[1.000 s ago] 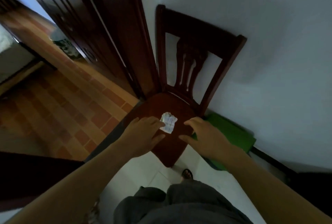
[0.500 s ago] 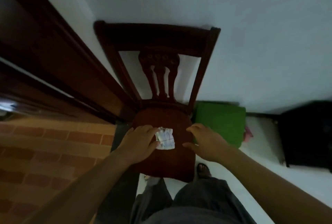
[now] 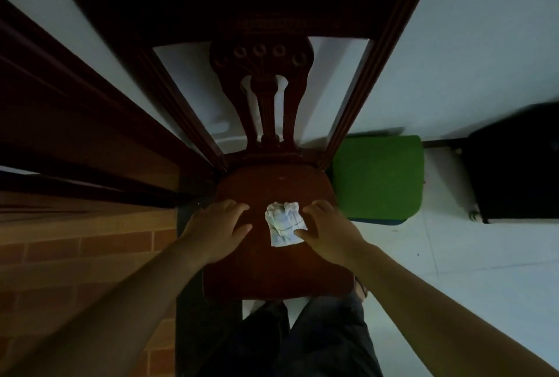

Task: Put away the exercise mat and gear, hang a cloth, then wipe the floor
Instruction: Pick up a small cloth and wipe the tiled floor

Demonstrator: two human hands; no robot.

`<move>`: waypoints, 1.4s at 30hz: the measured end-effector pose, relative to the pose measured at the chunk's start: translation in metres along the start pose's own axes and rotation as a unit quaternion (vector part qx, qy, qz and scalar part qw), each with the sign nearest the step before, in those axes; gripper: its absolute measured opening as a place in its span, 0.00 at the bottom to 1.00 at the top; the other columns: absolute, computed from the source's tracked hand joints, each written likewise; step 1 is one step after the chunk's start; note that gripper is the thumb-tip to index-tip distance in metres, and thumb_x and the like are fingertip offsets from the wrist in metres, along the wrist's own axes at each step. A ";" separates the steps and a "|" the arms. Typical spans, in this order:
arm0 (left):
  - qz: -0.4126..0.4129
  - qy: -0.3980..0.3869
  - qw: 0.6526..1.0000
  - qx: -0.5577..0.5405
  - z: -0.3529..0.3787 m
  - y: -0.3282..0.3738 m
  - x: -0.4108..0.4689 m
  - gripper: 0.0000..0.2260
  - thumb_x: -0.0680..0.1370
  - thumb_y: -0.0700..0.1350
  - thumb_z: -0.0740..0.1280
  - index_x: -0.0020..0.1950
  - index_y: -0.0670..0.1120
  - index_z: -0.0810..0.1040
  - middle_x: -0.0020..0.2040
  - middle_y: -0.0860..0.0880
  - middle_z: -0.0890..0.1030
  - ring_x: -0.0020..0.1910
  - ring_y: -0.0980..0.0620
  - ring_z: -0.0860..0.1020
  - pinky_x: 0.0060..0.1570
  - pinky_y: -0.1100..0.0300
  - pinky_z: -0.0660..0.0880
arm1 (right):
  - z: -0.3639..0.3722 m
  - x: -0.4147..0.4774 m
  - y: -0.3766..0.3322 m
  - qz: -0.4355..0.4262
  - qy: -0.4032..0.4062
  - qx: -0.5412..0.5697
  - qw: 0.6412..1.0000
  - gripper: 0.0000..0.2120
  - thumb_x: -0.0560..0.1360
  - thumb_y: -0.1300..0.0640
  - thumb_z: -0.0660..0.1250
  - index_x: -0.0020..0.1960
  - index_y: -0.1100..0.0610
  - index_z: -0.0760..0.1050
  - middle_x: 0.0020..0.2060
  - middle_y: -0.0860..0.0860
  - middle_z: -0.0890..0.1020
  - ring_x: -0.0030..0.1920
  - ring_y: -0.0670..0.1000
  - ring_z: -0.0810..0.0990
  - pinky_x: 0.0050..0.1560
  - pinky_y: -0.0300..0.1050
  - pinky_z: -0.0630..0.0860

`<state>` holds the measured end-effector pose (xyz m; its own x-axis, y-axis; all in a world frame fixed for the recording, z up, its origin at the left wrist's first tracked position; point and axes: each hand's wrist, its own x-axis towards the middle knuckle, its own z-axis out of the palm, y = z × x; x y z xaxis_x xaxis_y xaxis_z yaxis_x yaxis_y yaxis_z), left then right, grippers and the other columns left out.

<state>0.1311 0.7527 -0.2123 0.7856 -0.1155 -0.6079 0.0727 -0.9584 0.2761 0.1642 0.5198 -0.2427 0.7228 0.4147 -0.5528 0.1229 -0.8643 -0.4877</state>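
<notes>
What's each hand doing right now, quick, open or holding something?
Left hand: open, fingers spread over the chair seat, holding nothing.
Right hand: open, thumb at the edge of the white cloth, not gripping it.

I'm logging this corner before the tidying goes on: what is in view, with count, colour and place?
chair: 1, dark red-brown wood, against the wall, centre
cloth: 1, white, crumpled on the chair seat
green mat: 1, green, on the floor right of the chair
black case: 1, black, on the floor, far right
door frame: 1, dark wood, left
brick-pattern floor: orange-brown, lower left
tile floor: white, right
wall: white, behind the chair
trousers: dark grey, bottom centre
left hand: on the seat, left of the cloth
right hand: right of the cloth, thumb touching it
</notes>
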 end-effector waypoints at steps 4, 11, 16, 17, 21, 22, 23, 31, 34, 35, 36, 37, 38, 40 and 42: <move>-0.001 -0.008 1.000 -0.022 0.041 -0.021 0.040 0.23 0.79 0.58 0.56 0.72 0.53 0.61 0.70 0.51 0.68 0.67 0.52 0.68 0.64 0.53 0.68 | 0.043 0.043 0.017 -0.004 0.047 0.007 0.999 0.28 0.75 0.41 0.62 0.71 0.51 0.62 0.70 0.51 0.63 0.69 0.52 0.62 0.62 0.47 0.68; -0.061 -0.006 0.989 -0.133 0.107 -0.051 0.096 0.22 0.79 0.57 0.56 0.72 0.52 0.62 0.71 0.50 0.66 0.67 0.52 0.68 0.63 0.52 0.70 | 0.145 0.112 0.048 0.016 0.085 -0.020 0.996 0.36 0.74 0.34 0.56 0.74 0.39 0.41 0.76 0.52 0.45 0.75 0.56 0.45 0.69 0.56 0.60; -0.089 -0.015 0.978 -0.190 0.148 -0.059 0.107 0.21 0.79 0.58 0.55 0.71 0.55 0.62 0.71 0.52 0.66 0.66 0.54 0.69 0.62 0.55 0.70 | 0.204 0.143 0.068 -0.022 0.081 -0.094 0.992 0.30 0.73 0.41 0.63 0.71 0.44 0.57 0.72 0.53 0.60 0.72 0.59 0.59 0.60 0.59 0.70; -0.090 -0.021 0.977 -0.191 0.154 -0.061 0.105 0.21 0.79 0.58 0.55 0.71 0.55 0.62 0.71 0.52 0.66 0.66 0.55 0.69 0.62 0.55 0.70 | 0.209 0.147 0.070 -0.026 0.077 -0.114 0.990 0.29 0.71 0.42 0.66 0.69 0.46 0.62 0.69 0.53 0.65 0.69 0.58 0.65 0.54 0.58 0.75; -0.089 -0.055 0.976 -0.190 0.154 -0.069 0.091 0.20 0.79 0.58 0.53 0.70 0.56 0.63 0.71 0.53 0.67 0.65 0.57 0.69 0.61 0.59 0.69 | 0.207 0.152 0.074 -0.032 0.078 -0.122 0.989 0.29 0.68 0.49 0.73 0.65 0.47 0.66 0.63 0.52 0.71 0.64 0.58 0.71 0.47 0.58 0.78; -0.087 -0.065 0.976 -0.191 0.147 -0.068 0.087 0.20 0.79 0.58 0.52 0.70 0.56 0.63 0.71 0.53 0.67 0.65 0.57 0.69 0.60 0.60 0.68 | 0.199 0.148 0.073 -0.030 0.081 -0.105 0.991 0.27 0.71 0.49 0.70 0.67 0.47 0.64 0.65 0.51 0.70 0.66 0.58 0.69 0.52 0.59 0.76; -0.083 -0.068 0.975 -0.192 0.138 -0.064 0.082 0.20 0.79 0.58 0.51 0.70 0.55 0.62 0.71 0.53 0.66 0.65 0.56 0.69 0.60 0.60 0.68 | 0.188 0.141 0.071 -0.023 0.083 -0.080 0.993 0.25 0.74 0.49 0.66 0.69 0.46 0.62 0.67 0.50 0.67 0.68 0.57 0.65 0.58 0.57 0.73; 0.007 0.021 0.982 -0.190 0.007 0.001 0.033 0.19 0.79 0.60 0.52 0.69 0.59 0.64 0.69 0.56 0.66 0.65 0.58 0.68 0.62 0.58 0.69 | 0.031 0.020 0.008 0.038 0.236 0.246 0.939 0.21 0.75 0.48 0.65 0.66 0.42 0.67 0.59 0.40 0.72 0.57 0.32 0.69 0.53 0.22 0.64; 0.071 0.059 0.980 -0.175 -0.039 0.041 0.004 0.18 0.79 0.59 0.53 0.69 0.59 0.64 0.69 0.57 0.66 0.67 0.58 0.66 0.64 0.59 0.66 | -0.021 -0.045 -0.013 0.038 0.307 0.271 0.912 0.20 0.75 0.51 0.67 0.65 0.43 0.69 0.57 0.39 0.74 0.55 0.30 0.70 0.49 0.21 0.67; 0.092 0.065 0.978 -0.173 -0.052 0.057 -0.005 0.18 0.79 0.58 0.53 0.69 0.59 0.65 0.69 0.57 0.66 0.67 0.58 0.66 0.64 0.59 0.66 | -0.033 -0.064 -0.016 0.042 0.324 0.271 0.906 0.20 0.75 0.50 0.67 0.65 0.42 0.68 0.57 0.39 0.73 0.55 0.32 0.71 0.49 0.23 0.68; 0.116 0.071 0.976 -0.172 -0.064 0.074 -0.014 0.18 0.79 0.58 0.54 0.69 0.58 0.65 0.69 0.57 0.66 0.67 0.58 0.65 0.65 0.59 0.65 | -0.044 -0.083 -0.018 0.046 0.340 0.273 0.899 0.19 0.75 0.50 0.66 0.65 0.41 0.68 0.57 0.38 0.73 0.55 0.33 0.72 0.49 0.25 0.70; 0.143 0.075 0.973 -0.168 -0.074 0.092 -0.022 0.18 0.79 0.57 0.54 0.69 0.57 0.65 0.69 0.57 0.67 0.67 0.58 0.65 0.65 0.59 0.64 | -0.054 -0.100 -0.019 0.054 0.357 0.278 0.890 0.19 0.75 0.50 0.65 0.64 0.40 0.67 0.57 0.39 0.73 0.55 0.34 0.72 0.49 0.27 0.71; 0.170 0.077 0.969 -0.160 -0.082 0.110 -0.030 0.18 0.79 0.57 0.55 0.69 0.56 0.66 0.69 0.56 0.67 0.68 0.57 0.65 0.65 0.60 0.63 | -0.064 -0.116 -0.018 0.060 0.375 0.285 0.880 0.18 0.75 0.49 0.65 0.64 0.39 0.67 0.57 0.40 0.74 0.54 0.36 0.73 0.49 0.29 0.71; 0.216 0.076 0.963 -0.140 -0.095 0.148 -0.043 0.19 0.80 0.57 0.55 0.69 0.56 0.66 0.69 0.56 0.67 0.68 0.57 0.65 0.64 0.61 0.62 | -0.080 -0.148 -0.012 0.075 0.418 0.285 0.859 0.18 0.76 0.49 0.64 0.63 0.38 0.67 0.57 0.41 0.74 0.54 0.39 0.74 0.49 0.33 0.72; 0.264 0.069 0.954 -0.125 -0.103 0.184 -0.055 0.19 0.80 0.57 0.55 0.69 0.55 0.66 0.68 0.55 0.68 0.67 0.57 0.65 0.62 0.63 0.62 | -0.093 -0.180 -0.003 0.084 0.466 0.287 0.833 0.17 0.76 0.50 0.63 0.61 0.35 0.66 0.56 0.41 0.74 0.54 0.41 0.75 0.51 0.40 0.74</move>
<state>0.1643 0.6097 -0.0513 0.8255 -0.5129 -0.2356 -0.2252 -0.6820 0.6958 0.0967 0.4208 -0.0788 0.9438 -0.3304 -0.0108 -0.1845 -0.4991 -0.8467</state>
